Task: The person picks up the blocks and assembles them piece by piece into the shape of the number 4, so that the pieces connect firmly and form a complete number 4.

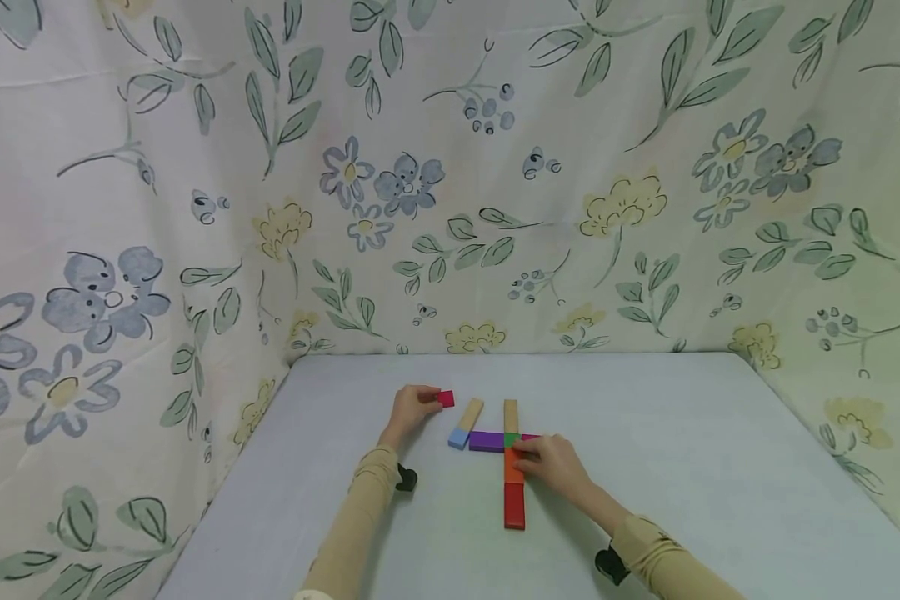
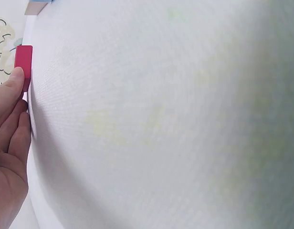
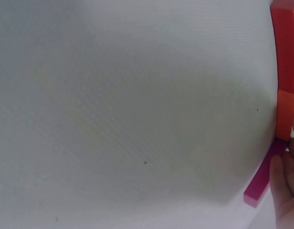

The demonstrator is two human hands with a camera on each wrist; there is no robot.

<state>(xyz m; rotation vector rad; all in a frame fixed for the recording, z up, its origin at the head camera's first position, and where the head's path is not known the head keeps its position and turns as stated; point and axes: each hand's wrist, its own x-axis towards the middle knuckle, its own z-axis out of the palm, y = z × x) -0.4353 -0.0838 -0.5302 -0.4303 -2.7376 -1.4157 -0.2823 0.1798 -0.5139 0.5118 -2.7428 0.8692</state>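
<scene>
My left hand (image 1: 412,410) pinches a small crimson-red block (image 1: 446,399) between thumb and fingertips over the far left part of the table. In the left wrist view the thumb lies on the face of this block (image 2: 24,61). My right hand (image 1: 551,461) reaches over a cross of blocks, fingertips at the green square (image 1: 512,440) and the orange block (image 1: 513,467). A magenta block (image 3: 265,176) runs out under its fingers, one of which lies along it. Beyond the green square is a plain wooden block (image 1: 511,414); on its left, a purple block (image 1: 487,442).
A red block (image 1: 514,507) continues the cross toward me. Left of it, a slanted wooden block (image 1: 472,412) meets a light blue block (image 1: 458,438). All lie on a white table (image 1: 682,467), with a flowered cloth (image 1: 435,192) hanging behind and at the sides.
</scene>
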